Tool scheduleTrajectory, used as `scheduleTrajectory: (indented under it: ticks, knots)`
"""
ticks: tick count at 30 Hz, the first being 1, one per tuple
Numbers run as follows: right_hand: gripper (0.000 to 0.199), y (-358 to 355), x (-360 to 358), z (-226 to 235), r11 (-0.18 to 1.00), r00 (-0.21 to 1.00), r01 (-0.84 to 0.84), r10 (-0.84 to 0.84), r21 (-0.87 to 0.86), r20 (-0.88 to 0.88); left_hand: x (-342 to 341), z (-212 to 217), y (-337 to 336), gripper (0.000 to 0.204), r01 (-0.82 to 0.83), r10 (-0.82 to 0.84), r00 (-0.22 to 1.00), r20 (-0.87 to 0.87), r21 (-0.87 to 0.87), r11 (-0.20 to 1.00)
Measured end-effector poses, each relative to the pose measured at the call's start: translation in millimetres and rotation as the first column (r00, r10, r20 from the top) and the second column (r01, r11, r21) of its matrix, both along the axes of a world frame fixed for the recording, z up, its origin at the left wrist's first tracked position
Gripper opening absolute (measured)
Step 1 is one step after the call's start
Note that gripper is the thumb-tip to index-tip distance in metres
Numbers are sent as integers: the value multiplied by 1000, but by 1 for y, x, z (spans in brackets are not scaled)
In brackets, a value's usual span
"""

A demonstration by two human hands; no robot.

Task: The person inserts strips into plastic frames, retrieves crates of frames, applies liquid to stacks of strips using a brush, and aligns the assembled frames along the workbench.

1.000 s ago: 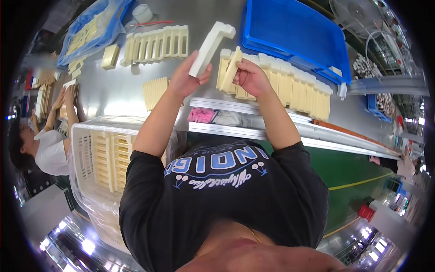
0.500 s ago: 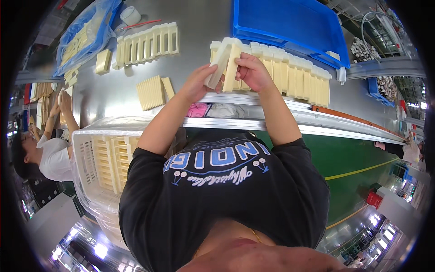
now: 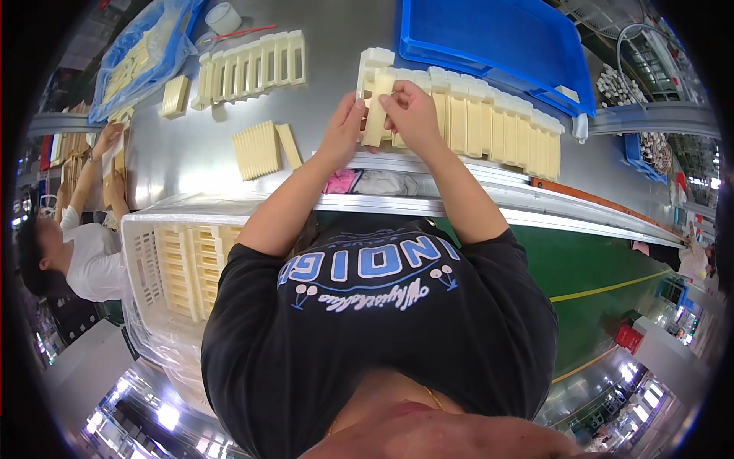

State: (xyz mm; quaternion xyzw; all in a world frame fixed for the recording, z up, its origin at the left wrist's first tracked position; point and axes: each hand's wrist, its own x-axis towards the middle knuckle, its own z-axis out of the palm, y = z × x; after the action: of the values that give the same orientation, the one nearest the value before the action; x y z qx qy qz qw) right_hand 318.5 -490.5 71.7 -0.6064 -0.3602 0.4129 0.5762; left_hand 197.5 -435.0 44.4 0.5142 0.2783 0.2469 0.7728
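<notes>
A cream plastic block is gripped by the left hand and the right hand, beside a long row of cream blocks on the grey tabletop.

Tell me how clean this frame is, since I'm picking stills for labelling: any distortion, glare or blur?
Head view: strong fisheye, the table edge bows and black corners ring the frame; bright glare spots at bottom left; the hands and the cream part look sharp.

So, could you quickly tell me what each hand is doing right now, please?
Left hand: closed on the cream plastic piece, at its left side.
Right hand: closed on the same cream plastic piece, from the right.
</notes>
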Motion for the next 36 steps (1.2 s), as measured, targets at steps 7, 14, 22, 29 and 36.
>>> scheduleTrajectory:
  ticks: [7,14,22,29,36]
  knots:
    - [41,-6,-14,14,981,902,35,-114,192,417,5,1,0,35,-88,79,991,110,74,993]
    - [41,-3,-12,13,973,909,44,-132,226,395,3,7,2,35,-35,41,990,136,-40,999]
    - [41,-2,-10,8,967,851,-13,-124,256,511,4,-7,2,37,-57,43,991,127,111,992]
    - [38,1,-12,15,884,467,30,-425,466,776,8,-13,5,33,-96,77,995,67,357,929]
    - [37,-12,-11,9,991,753,28,-104,128,649,15,1,-14,20,-93,96,995,-19,121,988]
